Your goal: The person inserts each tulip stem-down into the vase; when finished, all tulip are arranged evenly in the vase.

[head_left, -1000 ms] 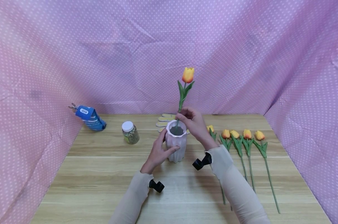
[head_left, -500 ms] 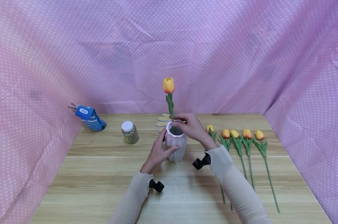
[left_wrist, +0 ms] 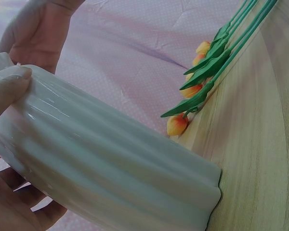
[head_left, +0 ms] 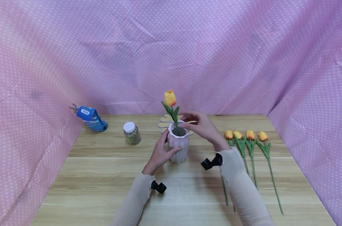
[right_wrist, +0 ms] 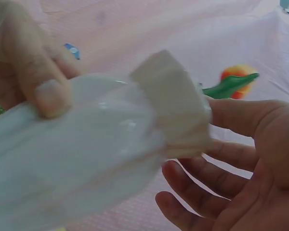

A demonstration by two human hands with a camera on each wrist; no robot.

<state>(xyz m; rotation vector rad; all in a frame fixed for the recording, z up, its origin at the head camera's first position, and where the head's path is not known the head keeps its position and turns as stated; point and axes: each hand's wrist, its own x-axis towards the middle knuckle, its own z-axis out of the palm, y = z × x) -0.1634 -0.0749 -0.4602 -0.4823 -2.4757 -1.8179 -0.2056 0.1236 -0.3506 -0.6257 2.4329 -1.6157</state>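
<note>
A white fluted vase (head_left: 178,153) stands upright on the wooden table. My left hand (head_left: 160,154) grips its left side, thumb across the front and fingers round the back. One yellow-orange tulip (head_left: 170,98) has its stem inside the vase and leans left, leaves just above the rim. My right hand (head_left: 204,126) is beside the rim on the right, its fingers loosely bent and apart from the stem. In the right wrist view, those fingers (right_wrist: 202,187) spread around the vase's mouth, and the tulip's bloom shows behind it. The stem's lower end is hidden in the vase.
Several tulips (head_left: 250,135) lie in a row on the table's right side. A patterned glove (head_left: 166,120) is partly hidden behind the vase. To the left stand a jar with a white lid (head_left: 132,134) and a blue bag (head_left: 92,119).
The tulip has gone down deeper into the vase and swung from right to left. My right hand has let go of its stem and drawn slightly right. The left hand holds still.
</note>
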